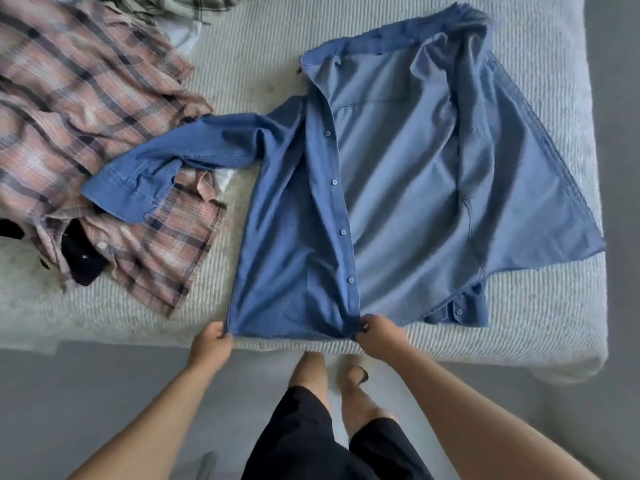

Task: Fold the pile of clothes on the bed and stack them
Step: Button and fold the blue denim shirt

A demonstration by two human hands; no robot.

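Note:
A blue denim button shirt (398,188) lies spread open on the bed, collar at the far end, its inside showing on the right half. Its left sleeve (166,168) stretches out over a pink plaid shirt (79,109). My left hand (211,344) pinches the bottom left corner of the shirt's left front panel at the bed's near edge. My right hand (377,336) pinches the same panel's hem at the button placket. The fabric between both hands is pulled taut.
The bed (519,334) has a ribbed pale cover. A dark garment (81,261) lies partly under the plaid shirt at the left. More plaid clothing (187,5) sits at the far top. My legs and grey floor (86,393) are below.

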